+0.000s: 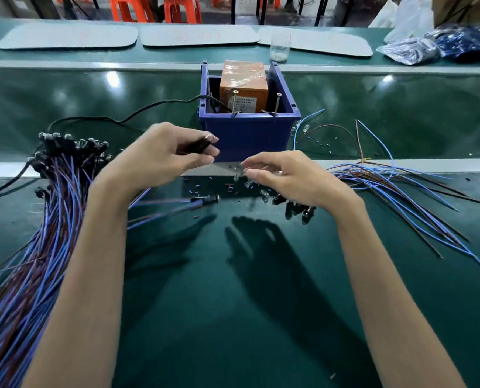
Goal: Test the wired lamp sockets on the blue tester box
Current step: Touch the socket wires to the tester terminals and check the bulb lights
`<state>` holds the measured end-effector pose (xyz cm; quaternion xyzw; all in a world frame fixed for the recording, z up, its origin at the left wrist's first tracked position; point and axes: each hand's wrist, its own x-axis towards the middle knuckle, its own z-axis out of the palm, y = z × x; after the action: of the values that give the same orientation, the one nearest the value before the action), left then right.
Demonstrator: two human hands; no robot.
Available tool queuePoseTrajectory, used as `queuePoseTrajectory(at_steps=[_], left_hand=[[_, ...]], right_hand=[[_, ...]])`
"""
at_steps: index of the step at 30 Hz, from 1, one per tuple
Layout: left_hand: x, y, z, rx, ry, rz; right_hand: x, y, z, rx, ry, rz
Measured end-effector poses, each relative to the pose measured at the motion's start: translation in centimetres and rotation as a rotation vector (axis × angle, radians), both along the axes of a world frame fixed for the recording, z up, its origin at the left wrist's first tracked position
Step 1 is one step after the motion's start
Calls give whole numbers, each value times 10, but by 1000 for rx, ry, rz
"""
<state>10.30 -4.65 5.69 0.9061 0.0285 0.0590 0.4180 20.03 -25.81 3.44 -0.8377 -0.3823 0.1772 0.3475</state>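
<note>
The blue tester box (247, 133) stands in the middle of the green belt, with an orange transformer (244, 82) inside and two upright screws (234, 103) on its front rim. My left hand (160, 155) pinches a black lamp socket (198, 145) in front of the box. My right hand (286, 175) hovers with loosely bent fingers over a few clear bulbs (240, 176) and black sockets (297, 208), holding nothing. Another wired socket (205, 199) lies on the belt between my hands.
A large bundle of blue and brown wired sockets (51, 191) lies at the left. Loose blue and brown wires (401, 186) spread at the right. A black power cable (98, 119) runs left from the box. A clear cup (280, 49) and plastic bags (418, 49) sit behind.
</note>
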Motion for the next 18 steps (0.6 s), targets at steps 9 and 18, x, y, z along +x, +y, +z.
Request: queuePoseTrajectory(at_steps=[9,18], left_hand=[[19,-54,-6,82,-297,-127],[16,-83,3,98,-542,29]], right_hand=[[-5,0,2,309,257,85],[1,0,11,705,326,-122]])
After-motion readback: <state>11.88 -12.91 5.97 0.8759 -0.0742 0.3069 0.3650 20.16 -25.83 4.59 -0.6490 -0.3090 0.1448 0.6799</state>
